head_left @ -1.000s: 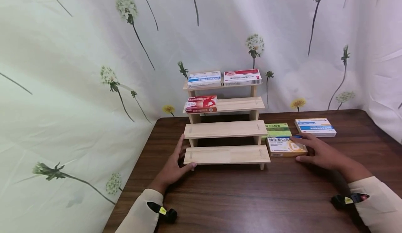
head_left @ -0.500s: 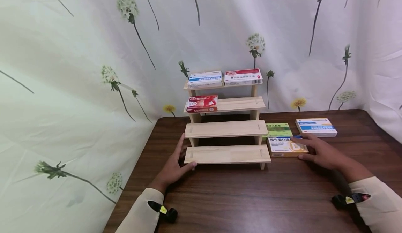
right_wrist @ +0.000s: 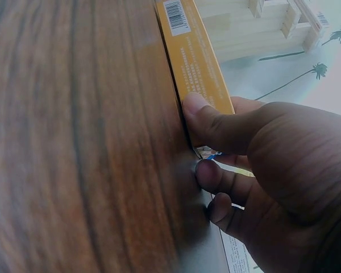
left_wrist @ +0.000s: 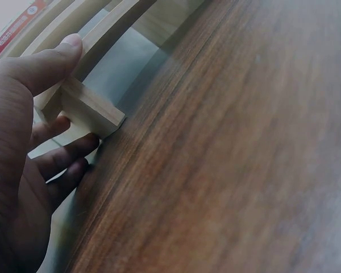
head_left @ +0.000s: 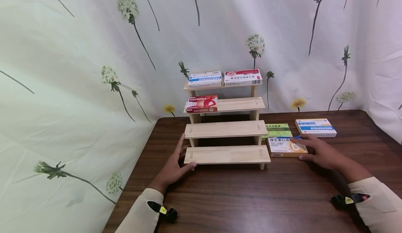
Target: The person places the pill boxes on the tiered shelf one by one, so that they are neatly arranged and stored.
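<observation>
My left hand [head_left: 172,172] holds the left end of a wooden four-step display stand [head_left: 227,155]. In the left wrist view its thumb lies on the front edge of a step, with the other fingers [left_wrist: 65,159] beside the leg. My right hand [head_left: 323,154] grips the right end of a white-and-yellow vitamin D medicine box [head_left: 284,148], which lies on the table against the stand's right side. The right wrist view shows the thumb on the box's yellow side [right_wrist: 196,74]. Behind it lies a green medicine box [head_left: 277,130], partly hidden by the stand.
A white-and-blue medicine box [head_left: 315,127] lies at the back right of the brown table [head_left: 226,201]. On the top step sit another white-and-blue box [head_left: 205,79] and a red-and-white box [head_left: 243,77]. A red box [head_left: 201,104] sits one step lower. Floral cloth [head_left: 220,34] hangs behind.
Over the last second both hands stay in place. The right thumb and the vitamin D box have shifted very slightly; the stand and other boxes are unmoved.
</observation>
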Demonstrator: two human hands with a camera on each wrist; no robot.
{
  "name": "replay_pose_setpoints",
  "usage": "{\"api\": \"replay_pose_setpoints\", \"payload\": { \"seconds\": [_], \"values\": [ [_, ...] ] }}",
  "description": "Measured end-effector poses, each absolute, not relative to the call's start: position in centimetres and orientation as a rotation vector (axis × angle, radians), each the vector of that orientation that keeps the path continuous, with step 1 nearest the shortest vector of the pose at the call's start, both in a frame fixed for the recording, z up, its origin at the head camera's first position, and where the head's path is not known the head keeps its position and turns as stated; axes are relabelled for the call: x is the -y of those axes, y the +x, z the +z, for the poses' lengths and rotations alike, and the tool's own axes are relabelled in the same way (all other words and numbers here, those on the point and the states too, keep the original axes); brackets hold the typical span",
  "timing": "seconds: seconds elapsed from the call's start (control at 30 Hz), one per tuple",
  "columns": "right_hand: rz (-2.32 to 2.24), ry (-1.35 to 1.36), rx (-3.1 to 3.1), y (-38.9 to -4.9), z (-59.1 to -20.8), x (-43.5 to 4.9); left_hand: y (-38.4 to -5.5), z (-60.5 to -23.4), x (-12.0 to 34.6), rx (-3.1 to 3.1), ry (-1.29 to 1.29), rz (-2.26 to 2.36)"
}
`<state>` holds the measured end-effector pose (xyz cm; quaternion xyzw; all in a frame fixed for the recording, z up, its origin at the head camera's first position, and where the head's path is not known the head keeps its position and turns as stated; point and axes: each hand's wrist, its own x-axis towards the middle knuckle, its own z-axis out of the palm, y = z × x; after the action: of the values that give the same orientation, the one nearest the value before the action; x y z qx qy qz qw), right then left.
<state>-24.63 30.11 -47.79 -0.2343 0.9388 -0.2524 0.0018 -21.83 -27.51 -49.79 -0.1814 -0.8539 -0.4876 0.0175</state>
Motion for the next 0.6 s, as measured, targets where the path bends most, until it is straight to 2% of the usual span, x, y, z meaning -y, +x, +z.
{"api": "replay_pose_setpoints", "payload": {
  "seconds": [0.6],
  "values": [
    [-0.814, -0.719, -2.961, -24.70, -47.91, -30.13, -21.81, -49.64, 27.48, 2.657, -0.566, -1.517]
  ]
}}
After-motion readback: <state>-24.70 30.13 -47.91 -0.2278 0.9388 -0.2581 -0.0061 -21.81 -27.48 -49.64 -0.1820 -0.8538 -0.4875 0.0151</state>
